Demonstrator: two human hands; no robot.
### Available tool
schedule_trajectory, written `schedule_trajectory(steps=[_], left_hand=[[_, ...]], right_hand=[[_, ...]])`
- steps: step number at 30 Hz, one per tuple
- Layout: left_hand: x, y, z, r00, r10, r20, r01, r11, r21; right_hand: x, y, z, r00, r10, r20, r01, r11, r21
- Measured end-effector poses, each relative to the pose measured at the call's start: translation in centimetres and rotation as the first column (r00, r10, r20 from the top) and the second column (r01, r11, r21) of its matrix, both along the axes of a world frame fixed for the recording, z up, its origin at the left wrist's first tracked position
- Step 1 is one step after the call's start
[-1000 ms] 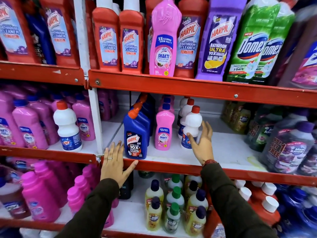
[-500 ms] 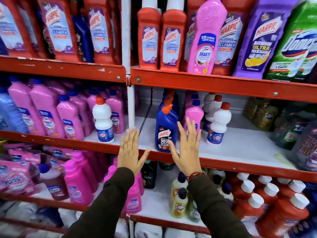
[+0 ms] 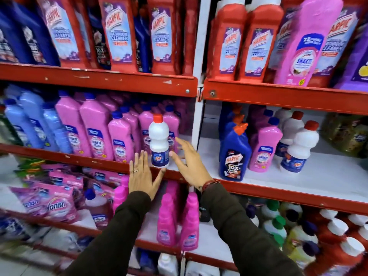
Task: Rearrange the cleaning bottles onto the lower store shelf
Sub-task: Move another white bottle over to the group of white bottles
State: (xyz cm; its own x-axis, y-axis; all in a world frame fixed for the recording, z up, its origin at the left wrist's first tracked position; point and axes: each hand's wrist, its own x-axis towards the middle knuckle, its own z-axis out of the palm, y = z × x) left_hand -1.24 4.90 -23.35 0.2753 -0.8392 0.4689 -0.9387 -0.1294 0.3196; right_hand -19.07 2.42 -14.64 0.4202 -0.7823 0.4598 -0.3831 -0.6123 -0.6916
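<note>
A white bottle with a red cap (image 3: 159, 141) stands upright at the front of the middle shelf (image 3: 99, 162), just left of the white upright post, in front of pink Shakti bottles (image 3: 119, 140). My left hand (image 3: 141, 176) is spread flat below and left of it, thumb near its base. My right hand (image 3: 189, 164) is spread open just right of it, thumb tip close to its label. Neither hand grips it. In the right bay stand a blue Harpic bottle (image 3: 234, 152), a pink bottle (image 3: 263, 148) and two more white bottles (image 3: 298, 148).
The top shelf holds tall red Harpic bottles (image 3: 227, 42) and a tall pink one (image 3: 310, 42). On the lower shelf are pink Vanish pouches (image 3: 51, 204), pink bottles (image 3: 167, 220) and small bottles with green and dark caps (image 3: 278, 226). Bare white shelf board (image 3: 328, 176) lies right of the white bottles.
The view has swung left. Both hands moved left from the blue Harpic bottle to either side of the lone white bottle in the left bay.
</note>
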Motion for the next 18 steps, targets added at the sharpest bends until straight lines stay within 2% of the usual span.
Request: schedule_trajectory(steps=[4, 10, 14, 18], left_hand=[[1.6, -0.6, -1.1, 0.998, -0.055, -0.007, 0.055, 0.997, 0.056], [2.7, -0.4, -1.4, 0.994, -0.111, 0.019, 0.111, 0.993, 0.034], [3.0, -0.4, -1.5, 0.992, -0.125, 0.034, 0.124, 0.992, 0.035], [3.2, -0.5, -1.7, 0.992, -0.121, 0.043, 0.118, 0.991, 0.055]], right_hand=[[3.8, -2.1, 1.1, 0.999, -0.027, 0.024, 0.021, 0.976, 0.215], [7.5, -5.0, 0.8, 0.973, -0.087, 0.214, -0.006, 0.915, 0.403], [8.6, -5.0, 0.7, 0.94, -0.112, 0.323, -0.056, 0.882, 0.468], [8.3, -4.9, 0.5, 0.917, -0.135, 0.374, -0.047, 0.897, 0.44]])
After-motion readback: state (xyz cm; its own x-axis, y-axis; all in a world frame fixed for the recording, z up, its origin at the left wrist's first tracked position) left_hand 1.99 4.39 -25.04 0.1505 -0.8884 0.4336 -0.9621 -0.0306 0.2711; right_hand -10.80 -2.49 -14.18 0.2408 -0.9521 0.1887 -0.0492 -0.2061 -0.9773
